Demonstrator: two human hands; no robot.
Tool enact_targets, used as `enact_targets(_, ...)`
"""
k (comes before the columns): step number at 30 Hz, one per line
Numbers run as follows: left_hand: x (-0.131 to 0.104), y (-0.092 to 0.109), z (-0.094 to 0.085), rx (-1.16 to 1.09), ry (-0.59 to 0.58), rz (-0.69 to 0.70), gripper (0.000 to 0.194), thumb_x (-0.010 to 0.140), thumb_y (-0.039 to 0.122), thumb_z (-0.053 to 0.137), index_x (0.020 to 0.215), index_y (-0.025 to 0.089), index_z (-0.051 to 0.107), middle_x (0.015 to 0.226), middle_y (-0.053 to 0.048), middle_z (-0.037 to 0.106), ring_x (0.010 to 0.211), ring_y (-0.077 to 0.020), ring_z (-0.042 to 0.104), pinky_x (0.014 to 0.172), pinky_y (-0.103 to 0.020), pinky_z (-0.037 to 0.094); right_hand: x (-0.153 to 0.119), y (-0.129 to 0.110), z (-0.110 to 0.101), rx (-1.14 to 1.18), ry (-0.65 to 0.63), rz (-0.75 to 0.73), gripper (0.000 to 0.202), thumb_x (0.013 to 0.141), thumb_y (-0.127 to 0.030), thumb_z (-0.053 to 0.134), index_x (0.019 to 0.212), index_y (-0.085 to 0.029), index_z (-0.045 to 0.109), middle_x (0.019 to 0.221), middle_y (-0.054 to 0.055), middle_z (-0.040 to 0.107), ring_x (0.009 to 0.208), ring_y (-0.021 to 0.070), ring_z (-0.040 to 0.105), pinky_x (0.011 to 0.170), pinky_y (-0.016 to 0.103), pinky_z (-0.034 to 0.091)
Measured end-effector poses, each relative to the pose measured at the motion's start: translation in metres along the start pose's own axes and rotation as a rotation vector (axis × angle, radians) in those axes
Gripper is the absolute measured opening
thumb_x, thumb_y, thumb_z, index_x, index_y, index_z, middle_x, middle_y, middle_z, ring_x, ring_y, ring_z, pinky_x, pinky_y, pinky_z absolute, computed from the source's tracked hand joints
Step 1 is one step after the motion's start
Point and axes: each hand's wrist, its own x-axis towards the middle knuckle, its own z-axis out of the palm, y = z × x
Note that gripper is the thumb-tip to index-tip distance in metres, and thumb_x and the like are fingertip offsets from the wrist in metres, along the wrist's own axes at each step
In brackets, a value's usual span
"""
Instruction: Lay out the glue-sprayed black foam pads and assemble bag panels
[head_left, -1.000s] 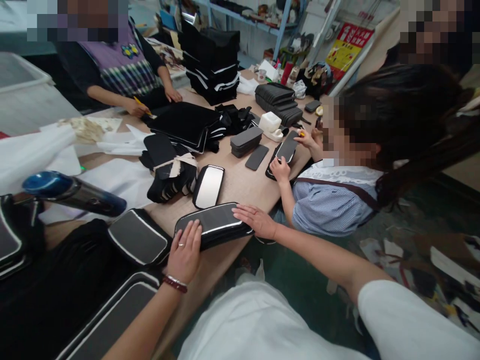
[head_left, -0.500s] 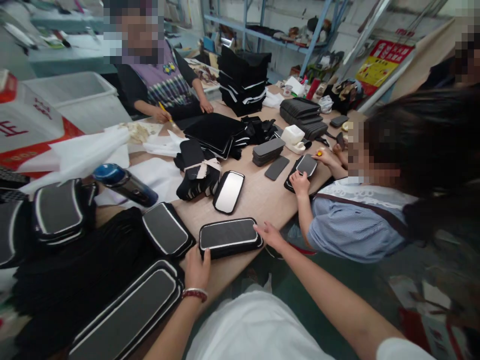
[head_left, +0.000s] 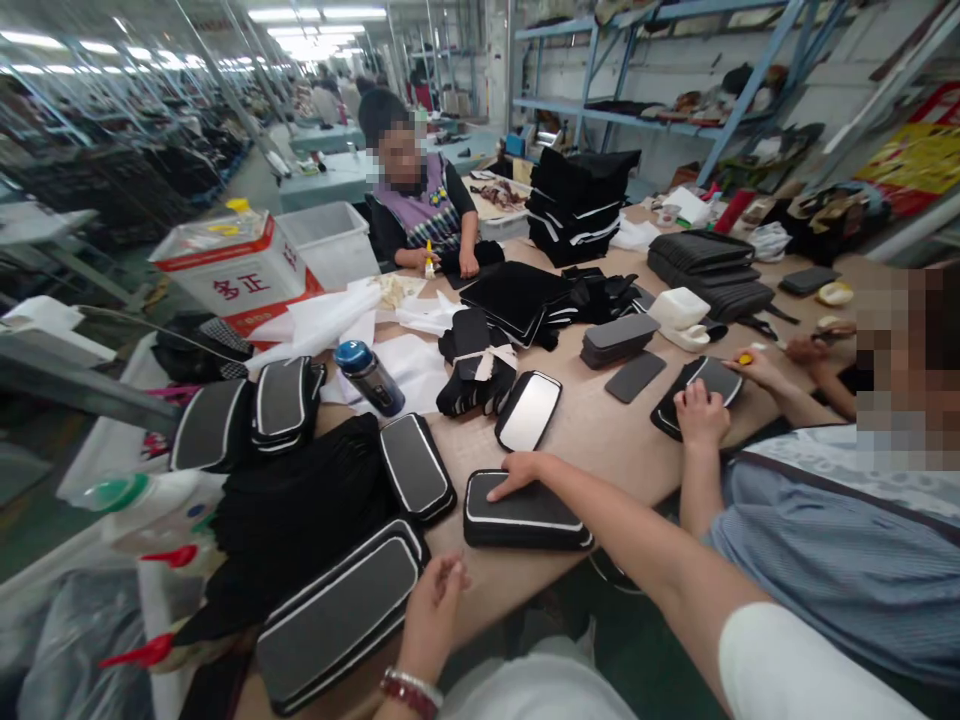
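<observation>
Left hand point(head_left: 440, 592) is off the front white-edged panel point(head_left: 525, 518) now, half-curled beside the long white-edged panel point(head_left: 341, 618); can't tell if that grip's closed. Right hand point(head_left: 517, 475) isn't gripping, fingers just resting on the front one, near the worktop point(head_left: 592, 440) edge. Five panels this end look grey-topped already; one loose grey pad point(head_left: 636, 376) seems left.

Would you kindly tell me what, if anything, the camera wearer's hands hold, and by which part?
The right hand touches the top of the white-edged gray pad stack; whether it grips cannot be told. No held thing shows in the left hand.
</observation>
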Motion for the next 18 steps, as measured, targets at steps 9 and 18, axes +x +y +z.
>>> enact_targets(9,0.116,0.043,-0.043,0.536,0.443,0.135,0.053,0.079,0.029,0.044,0.123,-0.001,0.042,0.126,-0.027,0.046,0.126,-0.0332,0.038,0.104,-0.047,0.032,-0.001,0.002,0.016,0.032,-0.089,0.155,0.050,0.042,-0.057,0.080,0.069,-0.017,0.064,0.072,0.005,0.067,0.073,0.0207,0.065,0.076,0.038,0.052)
enact_targets(18,0.140,0.013,-0.034,0.520,0.498,-0.168,0.061,0.081,0.037,0.038,0.122,-0.008,0.041,0.115,-0.034,0.053,0.112,-0.0374,0.052,0.089,-0.047,0.044,-0.075,0.036,0.016,0.488,-0.041,0.184,0.058,0.047,-0.062,0.076,0.085,-0.020,0.064,0.085,0.008,0.071,0.079,0.0282,0.067,0.071,0.040,0.055)
